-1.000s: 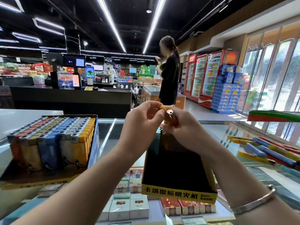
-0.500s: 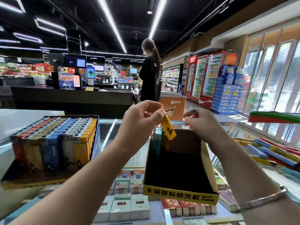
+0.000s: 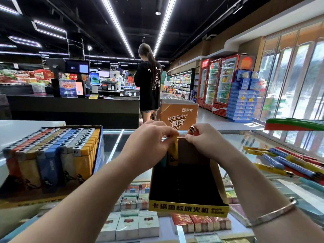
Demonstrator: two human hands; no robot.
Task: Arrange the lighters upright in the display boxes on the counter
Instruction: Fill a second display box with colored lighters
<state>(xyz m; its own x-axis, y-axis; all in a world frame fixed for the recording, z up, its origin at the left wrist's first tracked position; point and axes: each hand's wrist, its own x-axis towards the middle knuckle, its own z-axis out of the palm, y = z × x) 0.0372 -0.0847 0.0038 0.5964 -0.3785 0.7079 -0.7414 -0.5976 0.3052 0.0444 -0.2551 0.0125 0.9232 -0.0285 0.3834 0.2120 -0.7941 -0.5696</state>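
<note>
A black and yellow display box (image 3: 188, 206) stands on the glass counter (image 3: 114, 148) in front of me, mostly bare inside. My left hand (image 3: 149, 146) pinches a yellow lighter (image 3: 173, 151) upright at the box's back left corner, beside a teal lighter (image 3: 164, 159). My right hand (image 3: 203, 142) grips a red lighter (image 3: 193, 131) by the box's back edge, metal top up. On the left, a second display box (image 3: 50, 199) is packed with upright lighters (image 3: 52, 151).
Loose lighters (image 3: 287, 162) in several colours lie on the counter at the right. Cigarette packs (image 3: 129, 225) show under the glass. A person in black (image 3: 149, 88) stands beyond the counter beside an orange carton (image 3: 178, 114). Drink fridges line the right wall.
My left hand has lowered the yellow lighter from a tilt above the box to upright inside its back left corner. My right hand came down to the back edge with the red lighter.
</note>
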